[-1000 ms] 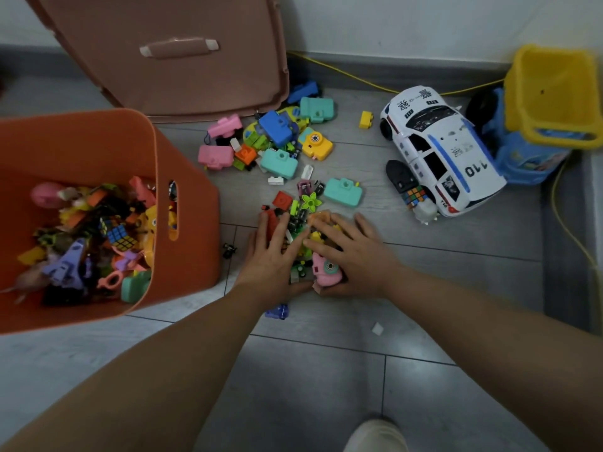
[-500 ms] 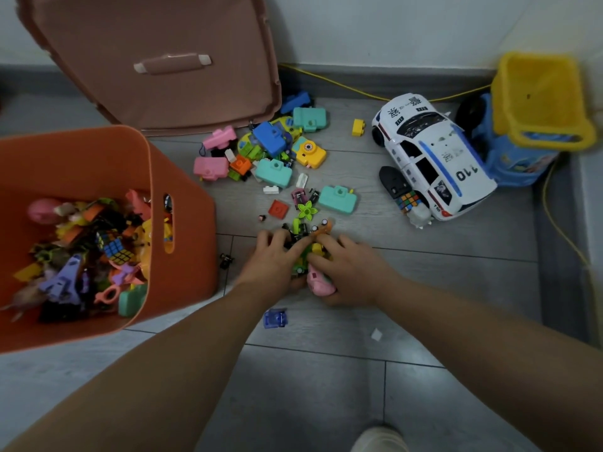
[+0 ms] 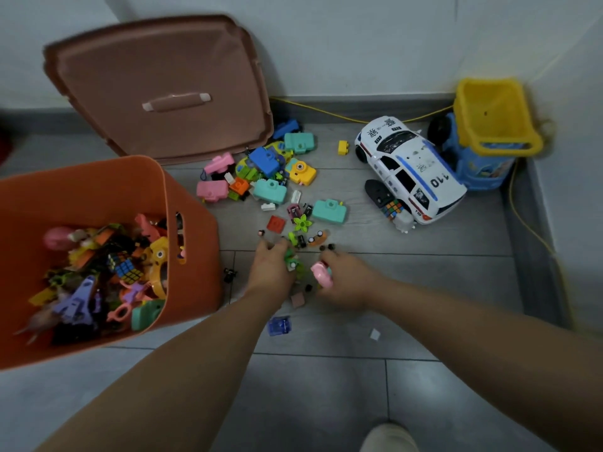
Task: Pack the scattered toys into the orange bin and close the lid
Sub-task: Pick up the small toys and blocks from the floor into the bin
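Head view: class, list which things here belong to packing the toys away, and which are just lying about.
Job in hand:
orange bin
lid, leaning on the wall
left hand, holding a green toy
right hand, holding a pink toy
teal toy camera on the floor

Lying about:
yellow cable
shoe
white scrap
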